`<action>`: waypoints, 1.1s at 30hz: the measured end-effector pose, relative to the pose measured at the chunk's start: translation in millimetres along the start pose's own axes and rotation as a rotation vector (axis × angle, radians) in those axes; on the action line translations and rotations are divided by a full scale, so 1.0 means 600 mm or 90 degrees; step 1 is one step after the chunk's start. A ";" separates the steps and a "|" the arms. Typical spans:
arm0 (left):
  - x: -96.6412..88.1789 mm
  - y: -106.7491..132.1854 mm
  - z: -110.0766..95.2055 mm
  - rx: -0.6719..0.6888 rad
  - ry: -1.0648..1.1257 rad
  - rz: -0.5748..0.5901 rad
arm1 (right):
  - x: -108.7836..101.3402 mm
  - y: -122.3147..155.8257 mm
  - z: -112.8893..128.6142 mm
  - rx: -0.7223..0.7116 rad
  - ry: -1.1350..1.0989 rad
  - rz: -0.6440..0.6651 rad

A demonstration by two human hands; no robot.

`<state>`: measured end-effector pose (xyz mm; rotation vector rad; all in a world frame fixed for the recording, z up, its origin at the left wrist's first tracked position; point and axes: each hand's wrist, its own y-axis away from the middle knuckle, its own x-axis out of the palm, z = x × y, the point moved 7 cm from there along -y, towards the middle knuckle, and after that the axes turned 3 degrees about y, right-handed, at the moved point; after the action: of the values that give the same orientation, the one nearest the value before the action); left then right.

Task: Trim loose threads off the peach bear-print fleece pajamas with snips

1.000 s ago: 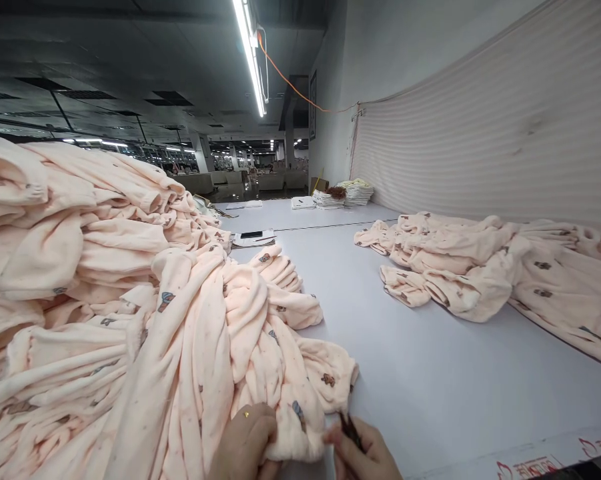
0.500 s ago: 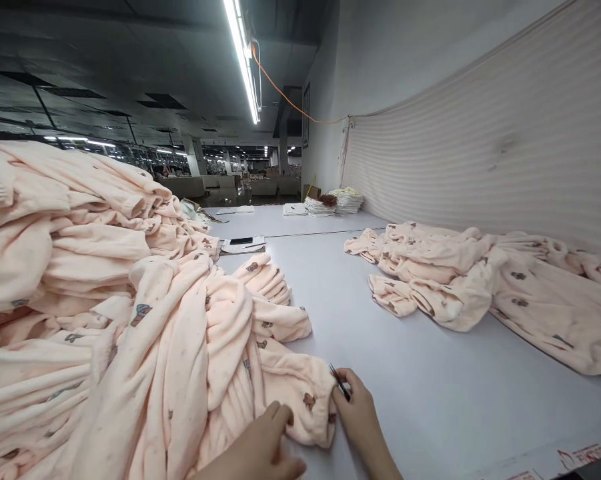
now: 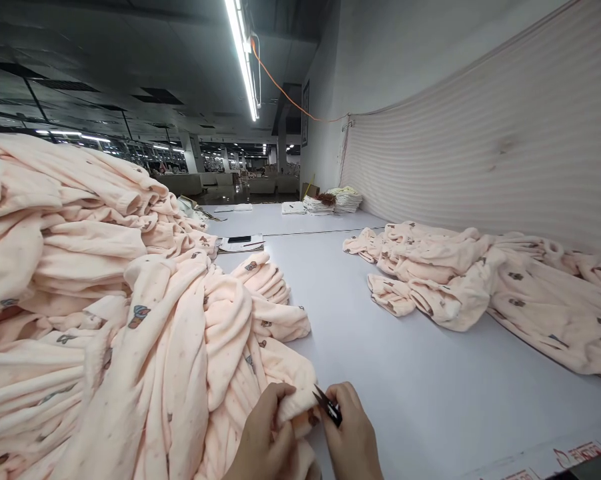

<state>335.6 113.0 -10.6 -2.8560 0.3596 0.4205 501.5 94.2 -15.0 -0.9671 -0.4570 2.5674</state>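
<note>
My left hand [image 3: 266,433] is closed on the cuffed end of a pale pink fleece garment [image 3: 291,365], pinching the fabric between thumb and fingers. Small black thread snips [image 3: 330,408] sit in my right hand [image 3: 351,430], their pointed blades slightly apart and aimed up and left at the cuff edge. Whether the blades touch the cloth I cannot tell. The garment has small printed figures and runs back into a large heap of the same fleece [image 3: 175,360] on the left.
More pink fleece garments [image 3: 440,273] lie on the right of the white table [image 3: 340,320]. Farther back are a dark phone [image 3: 239,239] on papers and stacks of folded white cloth [image 3: 320,205]. A striped cloth sheet [image 3: 455,160] covers the right wall.
My left hand has gripped and lifted the cuff, bunching it. My right hand has shifted slightly left and lower, turning the snips so that their blades show at the fabric.
</note>
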 end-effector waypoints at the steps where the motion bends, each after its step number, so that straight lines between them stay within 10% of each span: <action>1: -0.001 -0.001 0.003 -0.006 0.020 -0.002 | 0.000 0.001 0.005 -0.003 -0.007 0.045; 18: 0.013 -0.005 0.028 -0.073 0.253 0.045 | -0.003 -0.003 0.028 0.023 -0.156 0.197; 29: 0.001 -0.010 0.013 -0.013 0.169 0.012 | 0.014 0.043 -0.016 0.094 -0.098 -0.017; 33: 0.040 -0.008 0.042 -0.215 0.329 0.169 | 0.027 0.030 -0.034 0.171 -0.034 -0.054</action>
<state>353.0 118.9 -40.7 -3.2291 0.8349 -0.2569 500.5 88.8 -46.1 -0.7700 -0.1566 2.5012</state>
